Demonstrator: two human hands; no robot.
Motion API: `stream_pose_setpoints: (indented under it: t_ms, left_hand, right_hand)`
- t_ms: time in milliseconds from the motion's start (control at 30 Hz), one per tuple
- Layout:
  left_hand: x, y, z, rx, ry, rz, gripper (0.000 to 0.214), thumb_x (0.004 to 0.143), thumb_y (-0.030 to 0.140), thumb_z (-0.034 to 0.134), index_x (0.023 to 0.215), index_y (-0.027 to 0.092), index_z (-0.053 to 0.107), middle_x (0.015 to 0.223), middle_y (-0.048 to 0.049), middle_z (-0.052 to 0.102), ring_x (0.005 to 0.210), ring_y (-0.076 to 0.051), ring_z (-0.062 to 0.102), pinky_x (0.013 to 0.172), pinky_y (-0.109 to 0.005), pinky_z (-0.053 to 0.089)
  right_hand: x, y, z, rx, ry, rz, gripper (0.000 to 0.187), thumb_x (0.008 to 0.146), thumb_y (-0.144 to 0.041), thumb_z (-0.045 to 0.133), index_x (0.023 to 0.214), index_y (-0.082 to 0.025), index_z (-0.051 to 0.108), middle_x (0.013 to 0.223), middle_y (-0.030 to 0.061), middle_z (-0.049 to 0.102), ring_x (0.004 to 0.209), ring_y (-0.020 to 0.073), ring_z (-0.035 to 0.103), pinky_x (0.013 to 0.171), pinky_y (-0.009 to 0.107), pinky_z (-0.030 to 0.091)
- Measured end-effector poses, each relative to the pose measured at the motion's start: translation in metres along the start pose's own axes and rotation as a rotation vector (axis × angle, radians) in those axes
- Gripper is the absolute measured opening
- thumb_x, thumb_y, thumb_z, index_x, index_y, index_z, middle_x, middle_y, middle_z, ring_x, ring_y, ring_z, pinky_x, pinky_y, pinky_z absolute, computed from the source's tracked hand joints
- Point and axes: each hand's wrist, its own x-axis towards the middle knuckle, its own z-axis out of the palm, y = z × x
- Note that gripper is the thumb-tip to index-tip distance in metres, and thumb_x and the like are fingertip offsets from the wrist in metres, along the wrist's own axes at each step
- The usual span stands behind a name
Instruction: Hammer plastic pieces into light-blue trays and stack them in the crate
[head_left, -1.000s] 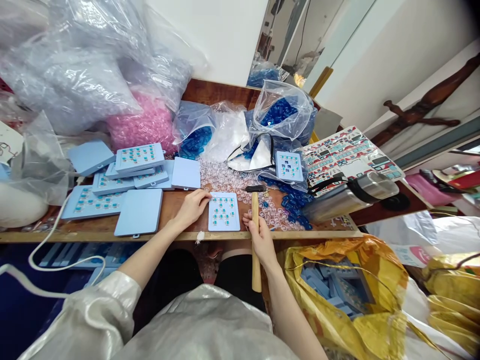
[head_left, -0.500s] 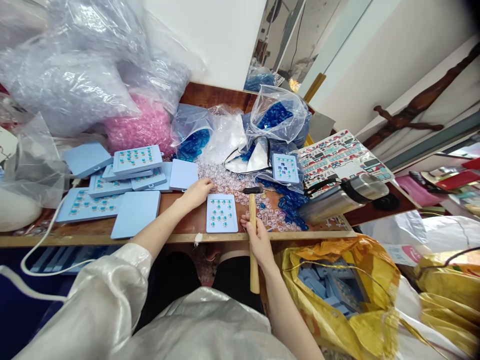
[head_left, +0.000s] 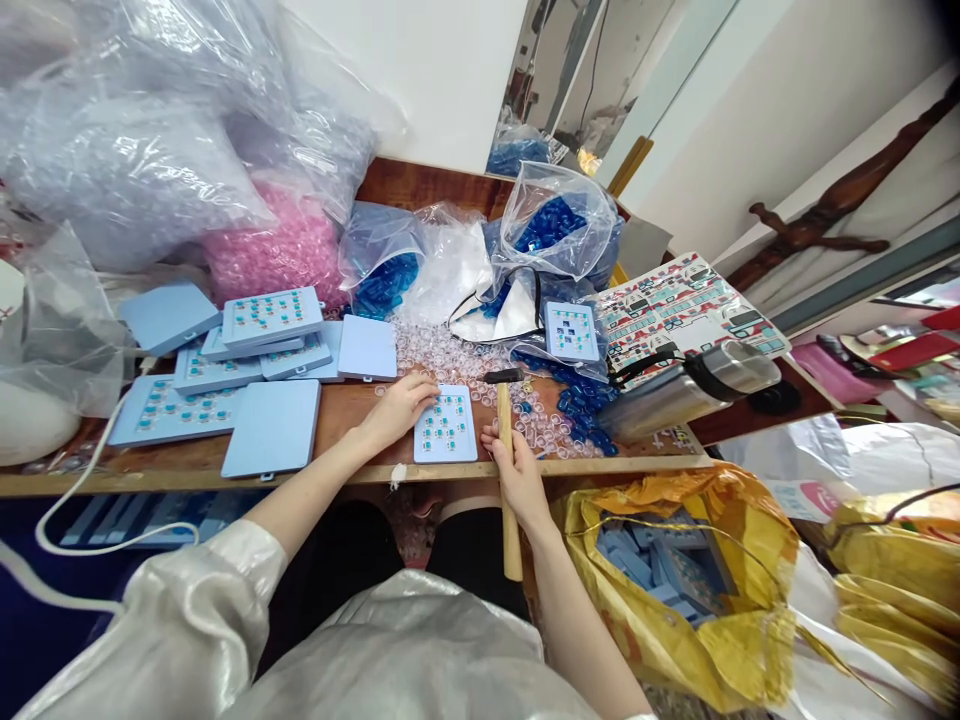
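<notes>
In front of me on the bench lies a light-blue plastic panel (head_left: pixel 456 440) dotted with small teal pieces. My left hand (head_left: pixel 401 412) is at its upper left corner, fingertips pinched together over the edge; whatever is between them is too small to make out. A hammer (head_left: pixel 505 412) with a wooden handle and dark head is gripped by my right hand (head_left: pixel 519 482), just right of the panel. Its head rests among loose clear ring-shaped pieces (head_left: pixel 427 348), and the handle end hangs past the bench edge.
Light-blue panels (head_left: pixel 271 425) are stacked at left, below clear plastic bags (head_left: pixel 142 170). Blue pieces (head_left: pixel 581 405) lie beside a steel flask (head_left: pixel 660 400) at right. A yellow sack (head_left: pixel 750 650) holding more panels stands below the bench edge (head_left: pixel 420 470).
My left hand has moved from the clear pieces toward me and onto the panel's upper left corner. The right hand still holds the hammer in nearly the same place.
</notes>
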Motion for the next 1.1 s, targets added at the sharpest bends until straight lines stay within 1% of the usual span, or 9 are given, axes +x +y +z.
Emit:
stream_pose_setpoints:
  t_ms: [67, 167, 267, 367, 467, 600, 733, 833, 1100]
  left_hand:
    - [-0.007, 0.002, 0.002, -0.012, 0.015, -0.018, 0.017, 0.086, 0.02, 0.045, 0.093, 0.017, 0.06, 0.1, -0.0066, 0.062, 0.097, -0.017, 0.055, 0.089, -0.034, 0.044]
    - [-0.012, 0.005, -0.001, -0.036, 0.039, -0.168, 0.026, 0.084, 0.019, 0.048, 0.11, 0.018, 0.054, 0.1, -0.005, 0.065, 0.101, -0.019, 0.053, 0.091, -0.038, 0.042]
    - [-0.011, 0.008, -0.006, -0.1, 0.017, -0.303, 0.047, 0.08, 0.018, 0.053, 0.125, 0.02, 0.04, 0.1, -0.0035, 0.066, 0.108, -0.021, 0.051, 0.095, -0.041, 0.037]
    - [-0.008, 0.011, -0.01, -0.188, -0.017, -0.354, 0.06, 0.077, 0.017, 0.055, 0.132, 0.02, 0.03, 0.101, -0.0029, 0.067, 0.11, -0.02, 0.052, 0.097, -0.041, 0.035]
    - [-0.006, 0.012, -0.011, -0.23, -0.017, -0.404, 0.069, 0.075, 0.017, 0.057, 0.135, 0.02, 0.023, 0.101, -0.0025, 0.067, 0.11, -0.019, 0.053, 0.098, -0.041, 0.034]
    - [-0.005, 0.013, -0.009, -0.247, -0.011, -0.423, 0.072, 0.074, 0.017, 0.058, 0.136, 0.02, 0.021, 0.1, -0.0026, 0.067, 0.111, -0.02, 0.052, 0.098, -0.041, 0.033]
    - [-0.005, 0.013, -0.006, -0.261, 0.05, -0.438, 0.071, 0.074, 0.017, 0.059, 0.135, 0.02, 0.023, 0.103, -0.0028, 0.067, 0.108, -0.02, 0.054, 0.097, -0.04, 0.035]
    - [-0.005, 0.011, -0.004, -0.262, 0.068, -0.444, 0.071, 0.073, 0.016, 0.058, 0.135, 0.021, 0.023, 0.101, -0.0023, 0.067, 0.106, -0.019, 0.056, 0.097, -0.039, 0.036]
    - [-0.004, 0.009, 0.003, -0.252, 0.095, -0.466, 0.071, 0.073, 0.017, 0.061, 0.135, 0.02, 0.025, 0.098, -0.003, 0.068, 0.1, -0.019, 0.058, 0.091, -0.037, 0.041]
  right_hand:
    - [-0.001, -0.002, 0.0, -0.01, -0.004, -0.002, 0.034, 0.084, -0.043, 0.046, 0.106, -0.018, 0.052, 0.112, 0.0106, 0.059, 0.098, 0.0202, 0.059, 0.088, 0.038, 0.047]
    - [-0.004, -0.012, 0.001, -0.081, -0.005, -0.023, 0.033, 0.086, -0.041, 0.043, 0.107, -0.017, 0.051, 0.106, 0.0093, 0.061, 0.092, 0.0188, 0.061, 0.084, 0.035, 0.048]
    - [-0.009, -0.031, 0.004, -0.272, -0.072, -0.091, 0.033, 0.088, -0.037, 0.038, 0.112, -0.018, 0.05, 0.092, 0.0059, 0.064, 0.08, 0.018, 0.061, 0.075, 0.032, 0.048]
    - [-0.013, -0.049, 0.009, -0.459, -0.155, -0.189, 0.035, 0.088, -0.031, 0.037, 0.12, -0.02, 0.047, 0.097, 0.0065, 0.064, 0.085, 0.0199, 0.061, 0.076, 0.031, 0.046]
    - [-0.014, -0.059, 0.015, -0.606, -0.218, -0.168, 0.034, 0.088, -0.027, 0.036, 0.119, -0.02, 0.048, 0.091, 0.007, 0.065, 0.083, 0.022, 0.062, 0.073, 0.031, 0.045]
    - [-0.017, -0.06, 0.018, -0.644, -0.151, -0.169, 0.034, 0.089, -0.026, 0.033, 0.12, -0.02, 0.045, 0.093, 0.0079, 0.065, 0.082, 0.0223, 0.062, 0.07, 0.03, 0.045]
    - [-0.021, -0.053, 0.02, -0.695, -0.222, -0.169, 0.031, 0.088, -0.026, 0.034, 0.116, -0.019, 0.048, 0.086, 0.0077, 0.066, 0.077, 0.0233, 0.063, 0.067, 0.03, 0.045]
    - [-0.022, -0.05, 0.023, -0.661, -0.182, -0.199, 0.035, 0.089, -0.024, 0.032, 0.121, -0.019, 0.044, 0.095, 0.0093, 0.065, 0.084, 0.0231, 0.063, 0.07, 0.031, 0.046]
    - [-0.014, -0.051, 0.028, -0.669, -0.165, -0.198, 0.033, 0.089, -0.026, 0.033, 0.119, -0.02, 0.045, 0.092, 0.0087, 0.066, 0.083, 0.0226, 0.063, 0.071, 0.031, 0.045]
